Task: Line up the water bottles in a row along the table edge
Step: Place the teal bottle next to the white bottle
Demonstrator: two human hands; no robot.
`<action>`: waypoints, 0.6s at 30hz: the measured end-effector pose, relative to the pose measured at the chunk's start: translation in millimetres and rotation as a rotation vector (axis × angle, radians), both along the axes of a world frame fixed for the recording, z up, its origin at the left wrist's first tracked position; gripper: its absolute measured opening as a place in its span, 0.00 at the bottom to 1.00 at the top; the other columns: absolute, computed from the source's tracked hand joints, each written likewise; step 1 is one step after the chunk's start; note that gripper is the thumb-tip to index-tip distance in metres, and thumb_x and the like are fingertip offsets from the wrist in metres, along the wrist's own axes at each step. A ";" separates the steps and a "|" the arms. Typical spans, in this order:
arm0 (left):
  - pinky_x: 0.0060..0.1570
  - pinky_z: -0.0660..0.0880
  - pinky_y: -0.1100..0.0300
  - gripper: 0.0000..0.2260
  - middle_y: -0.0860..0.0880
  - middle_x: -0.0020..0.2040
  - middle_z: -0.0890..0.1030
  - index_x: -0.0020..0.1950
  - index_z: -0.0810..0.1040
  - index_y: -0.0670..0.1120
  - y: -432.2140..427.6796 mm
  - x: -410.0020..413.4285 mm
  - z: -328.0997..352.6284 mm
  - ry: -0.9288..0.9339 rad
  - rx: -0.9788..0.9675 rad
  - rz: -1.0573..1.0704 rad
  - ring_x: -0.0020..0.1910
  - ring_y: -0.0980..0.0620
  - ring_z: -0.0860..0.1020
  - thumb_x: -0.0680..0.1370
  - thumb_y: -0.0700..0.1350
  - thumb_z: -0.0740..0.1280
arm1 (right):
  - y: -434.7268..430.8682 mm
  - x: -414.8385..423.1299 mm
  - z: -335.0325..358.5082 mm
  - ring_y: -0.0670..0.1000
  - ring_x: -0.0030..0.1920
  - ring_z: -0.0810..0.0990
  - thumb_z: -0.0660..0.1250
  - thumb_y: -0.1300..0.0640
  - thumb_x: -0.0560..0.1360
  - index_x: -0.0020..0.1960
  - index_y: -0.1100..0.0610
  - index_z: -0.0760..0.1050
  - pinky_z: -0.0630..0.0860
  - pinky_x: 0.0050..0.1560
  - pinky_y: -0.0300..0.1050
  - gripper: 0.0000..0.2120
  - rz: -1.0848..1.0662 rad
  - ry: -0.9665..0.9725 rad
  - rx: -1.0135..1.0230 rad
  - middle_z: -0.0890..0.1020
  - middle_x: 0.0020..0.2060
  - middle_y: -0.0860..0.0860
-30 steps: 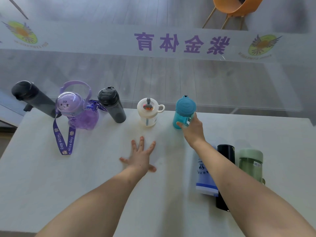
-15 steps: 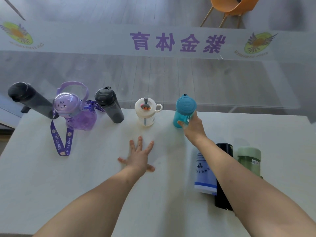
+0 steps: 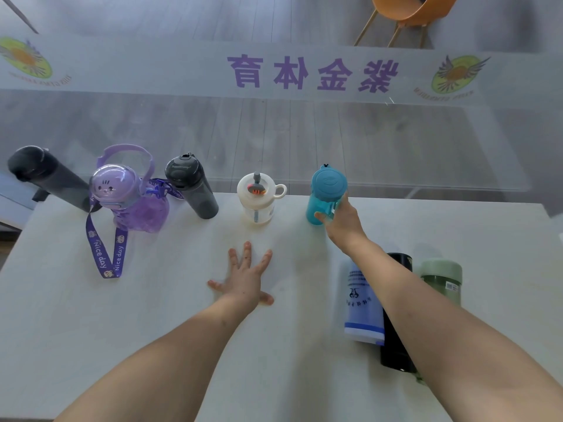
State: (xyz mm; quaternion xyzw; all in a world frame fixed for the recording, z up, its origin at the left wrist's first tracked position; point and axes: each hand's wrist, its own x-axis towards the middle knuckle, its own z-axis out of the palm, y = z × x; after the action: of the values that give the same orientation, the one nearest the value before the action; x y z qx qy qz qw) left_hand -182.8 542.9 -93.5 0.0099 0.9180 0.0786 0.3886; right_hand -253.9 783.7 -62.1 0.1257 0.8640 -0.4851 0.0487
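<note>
The right hand (image 3: 341,222) is closed around the teal bottle (image 3: 324,191), which stands upright at the far edge of the white table (image 3: 152,315); beyond the fingertips of the left hand (image 3: 245,283), lying flat with fingers spread, stands the white cup (image 3: 257,197); further left of them stand a grey bottle (image 3: 192,187), a purple bottle (image 3: 128,196) and a black bottle (image 3: 45,176); under the right forearm wait a black flask (image 3: 396,315) and a green bottle (image 3: 441,277).
</note>
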 end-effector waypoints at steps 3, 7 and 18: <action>0.62 0.56 0.17 0.54 0.56 0.79 0.26 0.78 0.37 0.72 0.3 -0.2 1.4 -0.006 0.003 -0.001 0.79 0.44 0.28 0.72 0.58 0.78 | -1.4 0.4 0.4 0.52 0.65 0.73 0.70 0.63 0.78 0.73 0.52 0.61 0.69 0.64 0.45 0.29 -0.013 0.006 -0.007 0.75 0.66 0.51; 0.62 0.56 0.17 0.53 0.56 0.79 0.26 0.78 0.37 0.72 -0.6 0.1 2.2 -0.009 0.013 0.001 0.79 0.44 0.28 0.72 0.58 0.78 | -1.4 1.4 0.3 0.52 0.66 0.73 0.70 0.62 0.78 0.73 0.52 0.61 0.69 0.64 0.45 0.29 -0.008 0.004 -0.011 0.75 0.65 0.50; 0.63 0.55 0.17 0.53 0.55 0.79 0.26 0.78 0.36 0.71 -2.9 1.2 -4.1 0.019 0.011 -0.012 0.79 0.43 0.28 0.72 0.58 0.77 | 20.6 38.7 10.0 0.55 0.72 0.70 0.72 0.53 0.77 0.76 0.55 0.64 0.69 0.72 0.57 0.31 -0.018 -0.046 0.134 0.71 0.73 0.54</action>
State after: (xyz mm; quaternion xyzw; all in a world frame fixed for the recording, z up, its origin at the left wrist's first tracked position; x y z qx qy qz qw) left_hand -181.6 539.9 -97.6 0.0186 0.9210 0.0813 0.3804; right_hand -215.2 804.3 -52.1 0.1474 0.8920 -0.4237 0.0559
